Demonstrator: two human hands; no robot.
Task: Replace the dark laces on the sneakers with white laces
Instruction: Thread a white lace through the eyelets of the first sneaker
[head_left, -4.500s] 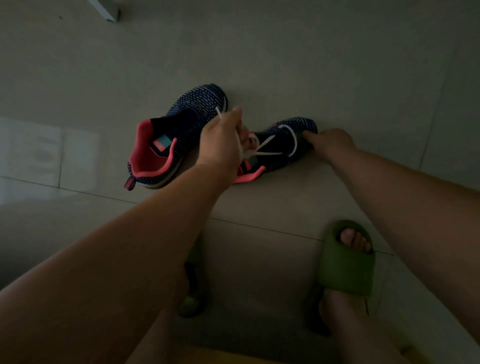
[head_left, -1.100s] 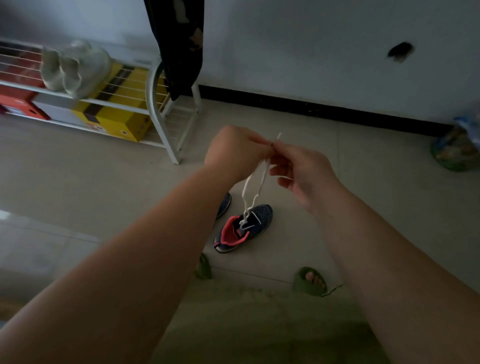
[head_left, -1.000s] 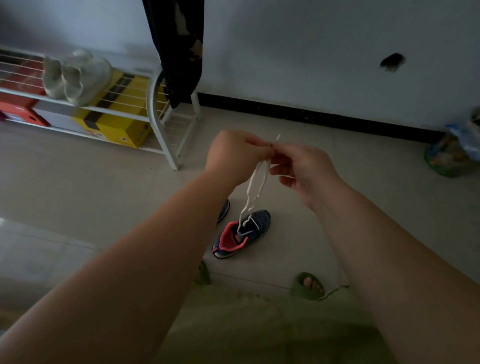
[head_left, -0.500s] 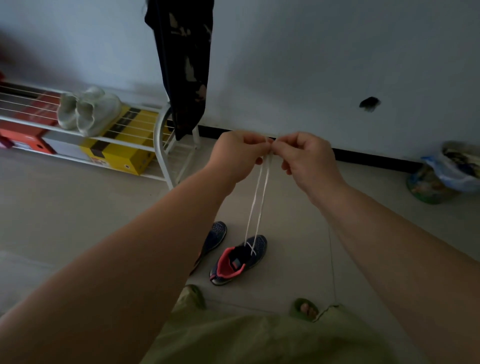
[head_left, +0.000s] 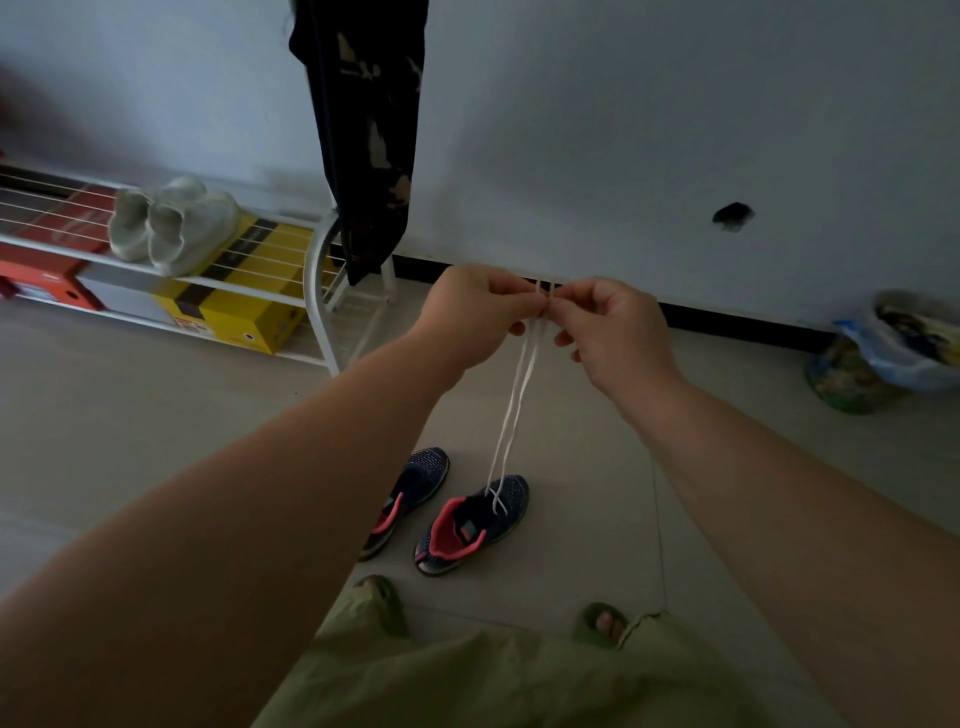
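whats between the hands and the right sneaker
Only the white lace: two strands run from the pinching left hand and right hand down to the sneaker, seen in the head view.

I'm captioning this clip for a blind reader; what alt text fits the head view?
Left hand and right hand pinch the two raised ends of a white lace threaded through the right sneaker on the floor; the left sneaker beside it shows no lace.
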